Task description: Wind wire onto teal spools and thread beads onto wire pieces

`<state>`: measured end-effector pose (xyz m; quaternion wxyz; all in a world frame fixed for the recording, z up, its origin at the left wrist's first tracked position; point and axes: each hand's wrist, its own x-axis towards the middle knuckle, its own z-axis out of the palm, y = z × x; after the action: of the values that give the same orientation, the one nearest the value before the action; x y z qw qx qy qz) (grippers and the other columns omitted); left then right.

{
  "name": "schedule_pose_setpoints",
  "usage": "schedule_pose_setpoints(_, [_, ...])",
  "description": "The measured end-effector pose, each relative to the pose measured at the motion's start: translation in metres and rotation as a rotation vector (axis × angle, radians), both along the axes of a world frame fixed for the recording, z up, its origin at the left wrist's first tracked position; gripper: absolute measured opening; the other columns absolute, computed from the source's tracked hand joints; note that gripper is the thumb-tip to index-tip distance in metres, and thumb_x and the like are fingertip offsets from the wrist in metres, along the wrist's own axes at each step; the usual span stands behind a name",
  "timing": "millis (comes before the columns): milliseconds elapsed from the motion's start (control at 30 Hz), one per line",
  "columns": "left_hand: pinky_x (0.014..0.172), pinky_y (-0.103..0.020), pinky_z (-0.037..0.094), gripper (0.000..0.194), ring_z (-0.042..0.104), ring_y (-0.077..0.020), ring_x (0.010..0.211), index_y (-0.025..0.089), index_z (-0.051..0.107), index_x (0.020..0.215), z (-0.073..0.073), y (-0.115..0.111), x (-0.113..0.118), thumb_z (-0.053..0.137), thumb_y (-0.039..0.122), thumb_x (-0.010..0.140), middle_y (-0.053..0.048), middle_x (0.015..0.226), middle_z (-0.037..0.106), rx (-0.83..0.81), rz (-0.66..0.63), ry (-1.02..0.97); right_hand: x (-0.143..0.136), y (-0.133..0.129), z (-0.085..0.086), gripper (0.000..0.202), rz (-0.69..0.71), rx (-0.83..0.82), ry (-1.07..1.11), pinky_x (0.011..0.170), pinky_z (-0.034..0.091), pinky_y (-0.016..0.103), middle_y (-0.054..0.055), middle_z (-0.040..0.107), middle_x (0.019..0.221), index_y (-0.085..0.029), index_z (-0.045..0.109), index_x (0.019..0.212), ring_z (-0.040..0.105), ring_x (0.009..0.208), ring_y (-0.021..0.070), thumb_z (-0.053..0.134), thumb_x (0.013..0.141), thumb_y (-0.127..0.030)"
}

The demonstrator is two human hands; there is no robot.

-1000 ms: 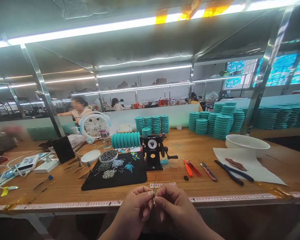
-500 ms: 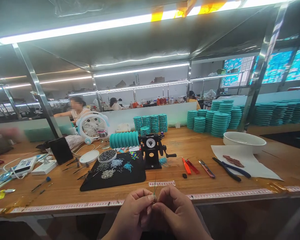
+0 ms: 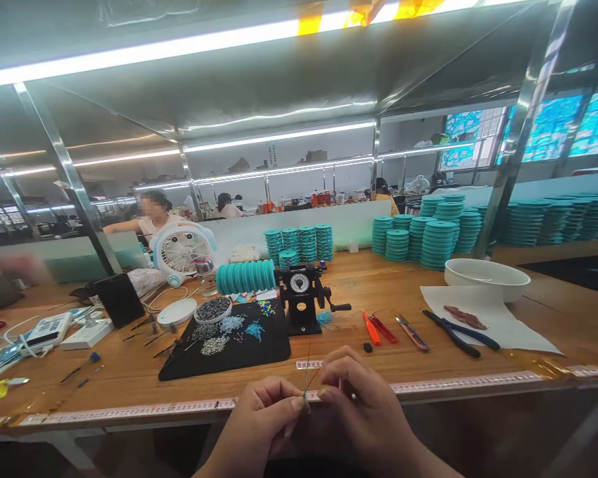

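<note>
In the head view, my left hand (image 3: pixel 269 415) pinches a thin green cord (image 3: pixel 305 387) between thumb and index finger, just past the table's front edge. One strand of the cord stands up above the pinch, while another slants toward the fingertips of my right hand (image 3: pixel 361 392). The right hand's fingers are curled and its thumb closes against them at that strand. What lies deeper inside the right hand is hidden. Behind both hands stands a black hand-cranked winder (image 3: pixel 301 302) with a row of teal spools (image 3: pixel 246 277) on its shaft.
A black mat (image 3: pixel 219 365) bears a bowl of grey pieces (image 3: pixel 213 309) and small bead piles. Rightward lie red-orange tools (image 3: pixel 371 328), a cutter knife (image 3: pixel 411 333), pliers (image 3: pixel 461 335) and a white bowl (image 3: pixel 487 279). A fan (image 3: pixel 183 252) and spool stacks (image 3: pixel 438 245) stand behind. A person (image 3: pixel 152 216) sits beyond.
My right hand has drawn away from the left, up and to the right, opening a gap between their fingertips. The left hand still pinches the cord, slightly further left and lower.
</note>
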<state>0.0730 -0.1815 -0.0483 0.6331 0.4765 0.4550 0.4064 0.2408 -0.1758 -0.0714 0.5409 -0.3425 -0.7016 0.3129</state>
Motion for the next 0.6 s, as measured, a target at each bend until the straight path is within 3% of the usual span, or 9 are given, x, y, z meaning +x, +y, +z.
schedule_pose_setpoints(100, [0.042, -0.022, 0.011, 0.024, 0.024, -0.0048, 0.042, 0.013, 0.057, 0.061, 0.003, 0.002, -0.005, 0.068, 0.033, 0.066, 0.006, 0.045, 0.039, 0.056, -0.037, 0.091, 0.009, 0.011, 0.019, 0.018, 0.122, 0.095, -0.263, 0.087, 0.041, 0.034, 0.008, 0.057, 0.11, -0.024, 0.064, 0.089, 0.051, 0.103, 0.0225, 0.048, 0.087, -0.016])
schedule_pose_setpoints(267, [0.04, -0.021, 0.012, 0.024, 0.024, -0.0045, 0.038, 0.014, 0.058, 0.06, 0.003, 0.012, -0.012, 0.071, 0.034, 0.063, 0.006, 0.042, 0.039, 0.035, -0.095, 0.175, 0.014, 0.029, 0.035, 0.012, 0.334, -0.044, -0.455, 0.07, 0.044, 0.027, 0.001, 0.062, 0.081, -0.023, 0.067, 0.083, 0.056, 0.077, 0.0168, 0.056, 0.084, -0.018])
schedule_pose_setpoints(433, [0.038, -0.022, 0.01, 0.03, 0.026, -0.0047, 0.035, 0.013, 0.059, 0.059, -0.004, 0.024, -0.014, 0.076, 0.038, 0.055, 0.005, 0.038, 0.042, -0.026, -0.15, 0.161, 0.013, 0.037, 0.028, 0.013, 0.479, -0.196, -0.345, 0.065, 0.044, 0.024, 0.0, 0.068, 0.075, -0.019, 0.071, 0.083, 0.059, 0.071, 0.0162, 0.058, 0.082, -0.019])
schedule_pose_setpoints(600, [0.04, -0.023, 0.01, 0.027, 0.025, -0.0047, 0.035, 0.014, 0.06, 0.059, -0.001, 0.025, -0.01, 0.074, 0.036, 0.054, 0.006, 0.038, 0.042, -0.052, -0.176, 0.186, 0.015, 0.04, 0.015, 0.011, 0.454, -0.241, -0.3, 0.061, 0.042, 0.023, 0.0, 0.068, 0.071, -0.017, 0.072, 0.079, 0.059, 0.067, 0.0156, 0.062, 0.078, -0.02])
